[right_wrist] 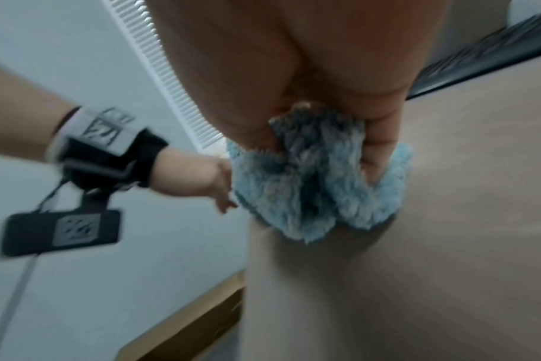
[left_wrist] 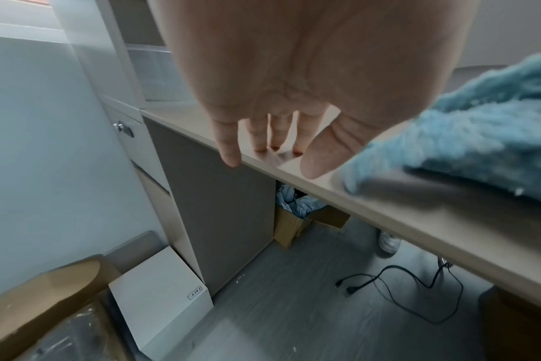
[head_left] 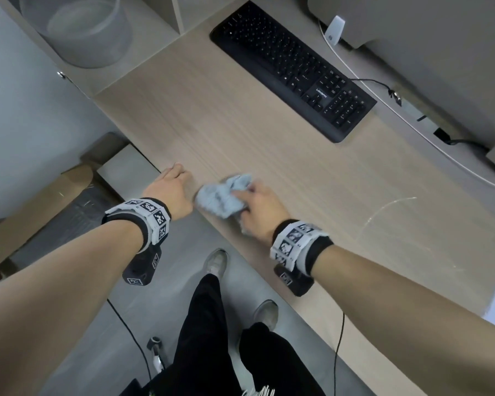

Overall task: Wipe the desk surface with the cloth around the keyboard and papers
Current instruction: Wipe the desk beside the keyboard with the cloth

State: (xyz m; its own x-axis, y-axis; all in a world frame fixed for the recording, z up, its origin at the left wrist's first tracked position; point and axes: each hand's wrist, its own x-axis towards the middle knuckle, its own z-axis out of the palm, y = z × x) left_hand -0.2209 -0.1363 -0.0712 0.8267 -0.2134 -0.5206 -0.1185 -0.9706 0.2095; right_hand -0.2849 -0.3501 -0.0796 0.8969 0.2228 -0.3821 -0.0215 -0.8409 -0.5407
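- Cloth [head_left: 222, 197] is bunched in the right hand [head_left: 259, 211], pressed on the desk [head_left: 240, 132] at its near edge.
- Left hand [head_left: 170, 190] is spread, fingertips on the edge (holding nothing).
- Keyboard [head_left: 293, 71] lies well ahead-right, long axis diagonal; right hand is nearer.

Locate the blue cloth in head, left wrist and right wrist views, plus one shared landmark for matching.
Head: cloth bunched under the right hand, lower centre, near the desk's front edge.
Left wrist: cloth fills the right edge, beside the left hand's thumb.
Right wrist: cloth at centre, gripped by the right hand's fingers, on the desk.
Shared landmark: the desk front edge, seen in all three.
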